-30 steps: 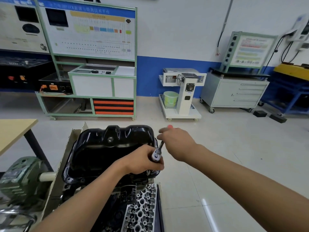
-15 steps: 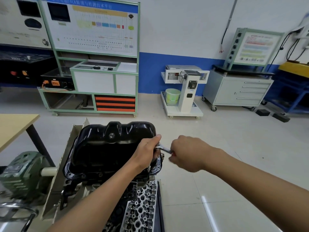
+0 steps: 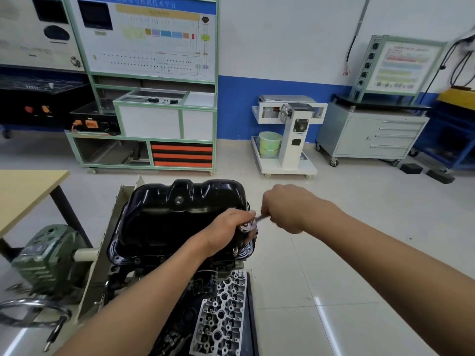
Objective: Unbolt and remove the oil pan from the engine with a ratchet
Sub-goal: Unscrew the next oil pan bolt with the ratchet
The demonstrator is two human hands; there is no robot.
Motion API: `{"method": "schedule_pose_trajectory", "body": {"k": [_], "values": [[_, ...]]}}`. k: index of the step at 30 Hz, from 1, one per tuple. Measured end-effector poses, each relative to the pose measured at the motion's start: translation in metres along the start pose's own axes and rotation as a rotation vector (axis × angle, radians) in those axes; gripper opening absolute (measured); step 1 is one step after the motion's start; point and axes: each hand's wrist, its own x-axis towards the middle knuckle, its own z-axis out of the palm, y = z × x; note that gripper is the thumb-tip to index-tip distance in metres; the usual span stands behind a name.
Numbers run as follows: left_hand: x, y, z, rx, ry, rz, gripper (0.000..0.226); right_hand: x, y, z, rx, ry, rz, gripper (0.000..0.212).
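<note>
A glossy black oil pan [image 3: 177, 217] sits bottom-up on the inverted engine [image 3: 221, 317], which is mounted on a stand. The silver ratchet [image 3: 250, 223] stands on a bolt at the pan's right flange. My left hand [image 3: 226, 232] curls around the ratchet's head and steadies it. My right hand [image 3: 285, 208] grips the ratchet's handle just to the right of the pan; the handle is almost fully hidden in my fist. A loosened bolt [image 3: 235, 251] sticks up from the flange near the front right corner.
A green gearbox [image 3: 48, 260] with a hand wheel sits on the stand's left. A wooden table [image 3: 23, 194] is at left. Green training bench [image 3: 154, 98], white engine stand cart [image 3: 285, 140] and grey drawer cabinet [image 3: 370, 132] line the back wall across the tiled floor.
My right hand swung the ratchet handle from far-pointing down toward me, then back out to the right. My left hand stayed on the ratchet head.
</note>
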Motion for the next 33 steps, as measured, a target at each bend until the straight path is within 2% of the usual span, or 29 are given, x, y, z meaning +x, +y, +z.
{"method": "schedule_pose_trajectory", "body": {"k": [3, 7, 13, 15, 18, 21, 24, 25, 27, 30, 33], "values": [[0.006, -0.002, 0.009, -0.067, -0.016, -0.028, 0.055, 0.014, -0.001, 0.008, -0.047, 0.147, -0.085, 0.036], [0.008, -0.004, 0.013, -0.010, -0.013, 0.017, 0.060, 0.014, 0.005, 0.020, -0.024, 0.207, -0.171, 0.036], [0.006, -0.003, 0.015, -0.044, 0.162, 0.038, 0.055, -0.017, -0.004, 0.023, -0.093, 0.047, 0.004, 0.009], [0.005, 0.000, 0.017, -0.035, 0.200, 0.034, 0.055, -0.029, -0.013, 0.022, 0.047, -0.044, -0.006, 0.023], [0.002, 0.002, 0.020, -0.027, 0.242, 0.028, 0.054, -0.038, -0.027, 0.022, 0.421, -0.226, -0.069, 0.042], [-0.001, 0.001, 0.016, -0.027, 0.244, 0.032, 0.064, -0.039, -0.034, 0.026, 0.592, -0.205, -0.073, 0.042], [-0.004, 0.001, 0.013, 0.017, 0.230, 0.036, 0.059, -0.038, -0.028, 0.021, 0.641, -0.298, -0.074, 0.036], [-0.004, 0.002, 0.012, 0.036, 0.218, 0.042, 0.056, -0.037, -0.024, 0.019, 0.609, -0.332, -0.062, 0.033], [-0.005, 0.002, 0.011, 0.076, 0.172, 0.051, 0.057, -0.033, -0.014, 0.016, 0.370, -0.340, -0.013, 0.028], [-0.006, 0.001, 0.015, 0.145, 0.100, 0.049, 0.057, -0.027, -0.008, 0.013, -0.059, -0.185, 0.060, 0.006], [-0.005, 0.002, 0.023, 0.127, 0.040, 0.060, 0.057, -0.019, -0.010, 0.016, -0.173, 0.009, 0.070, 0.020]]}}
